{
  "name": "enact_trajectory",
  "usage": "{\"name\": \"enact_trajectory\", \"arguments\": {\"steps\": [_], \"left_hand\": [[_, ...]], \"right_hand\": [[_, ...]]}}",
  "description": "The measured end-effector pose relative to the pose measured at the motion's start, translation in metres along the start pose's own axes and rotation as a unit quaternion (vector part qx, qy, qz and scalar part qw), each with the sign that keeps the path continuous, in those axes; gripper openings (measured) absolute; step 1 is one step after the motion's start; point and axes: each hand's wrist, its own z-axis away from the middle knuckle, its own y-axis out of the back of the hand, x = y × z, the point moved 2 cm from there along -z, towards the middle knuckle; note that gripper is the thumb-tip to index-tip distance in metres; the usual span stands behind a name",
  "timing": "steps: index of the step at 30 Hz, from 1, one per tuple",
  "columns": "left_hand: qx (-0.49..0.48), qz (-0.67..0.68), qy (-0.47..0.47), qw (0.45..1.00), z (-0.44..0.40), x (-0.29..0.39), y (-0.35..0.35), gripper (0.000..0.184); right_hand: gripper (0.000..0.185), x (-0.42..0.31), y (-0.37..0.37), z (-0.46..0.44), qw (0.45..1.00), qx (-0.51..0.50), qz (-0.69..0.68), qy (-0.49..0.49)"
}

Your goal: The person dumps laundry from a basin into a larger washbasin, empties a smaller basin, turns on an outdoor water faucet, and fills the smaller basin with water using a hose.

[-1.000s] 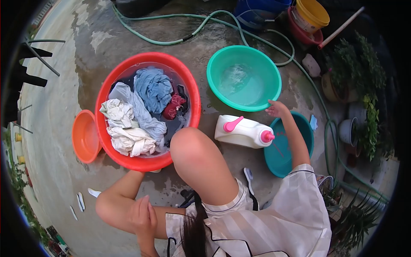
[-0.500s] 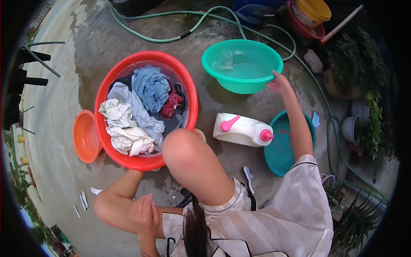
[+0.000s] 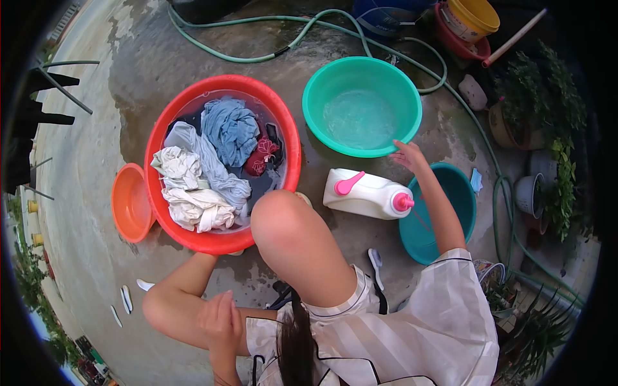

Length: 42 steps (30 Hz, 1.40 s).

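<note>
My right hand [image 3: 409, 156] is at the lower right rim of a round green basin [image 3: 309, 122], its fingers closed on the edge. Some clear water [image 3: 360, 119] lies in that basin. Just below stands a white detergent jug [image 3: 360, 199] with a pink cap and handle. My left hand [image 3: 220, 320] rests by my bent leg, fingers curled together, with nothing seen in it. To the left is a large red tub [image 3: 293, 154] of water holding a blue garment [image 3: 228, 132], white clothes [image 3: 196, 209] and a dark red piece [image 3: 259, 157].
A small orange basin [image 3: 129, 202] touches the red tub's left side. A teal basin [image 3: 467, 225] sits under my right forearm. A green hose [image 3: 325, 14] winds across the wet concrete. Potted plants [image 3: 541, 90] and stacked buckets [image 3: 470, 19] stand at the right and back.
The green basin has tipped from a slant to a flatter position, showing more of its inside. My right hand has moved down and left along with its rim. My left hand stays put.
</note>
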Motion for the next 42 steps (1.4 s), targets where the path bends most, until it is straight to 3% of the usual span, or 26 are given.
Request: {"name": "enact_trajectory", "arguments": {"steps": [7, 19, 22, 25, 28, 31, 35, 38, 42], "left_hand": [[0.013, -0.002, -0.018, 1.000, -0.012, 0.000, -0.005, 0.019], [0.006, 0.009, -0.021, 1.000, -0.004, -0.013, -0.007, 0.021], [0.001, 0.011, -0.030, 0.999, -0.006, -0.014, -0.010, 0.021], [-0.004, 0.020, -0.029, 0.999, -0.009, -0.014, -0.013, 0.021], [-0.003, 0.027, -0.022, 0.999, -0.010, -0.016, -0.013, 0.021], [0.003, 0.032, -0.019, 0.999, -0.009, -0.017, -0.014, 0.020], [0.007, 0.048, -0.011, 0.999, -0.003, -0.021, -0.015, 0.019], [0.017, 0.051, -0.006, 0.999, 0.004, -0.026, -0.015, 0.020], [0.017, 0.061, -0.019, 0.998, 0.001, -0.027, -0.016, 0.020]], "right_hand": [[0.029, -0.069, -0.008, -0.009, 0.988, 0.056, 0.099, 0.101], [0.029, -0.070, 0.014, 0.002, 0.947, 0.210, 0.135, 0.200], [0.034, -0.085, 0.011, 0.007, 0.927, 0.195, 0.240, 0.214], [0.039, -0.113, -0.015, 0.020, 0.840, 0.221, 0.396, 0.299], [0.041, -0.137, -0.053, 0.034, 0.806, 0.204, 0.379, 0.406], [0.037, -0.156, -0.086, 0.034, 0.769, 0.251, 0.444, 0.386], [0.044, -0.179, -0.097, 0.031, 0.752, 0.285, 0.429, 0.412], [0.043, -0.192, -0.097, 0.056, 0.701, 0.320, 0.455, 0.446], [0.040, -0.203, -0.092, 0.106, 0.528, 0.335, 0.592, 0.508]]}}
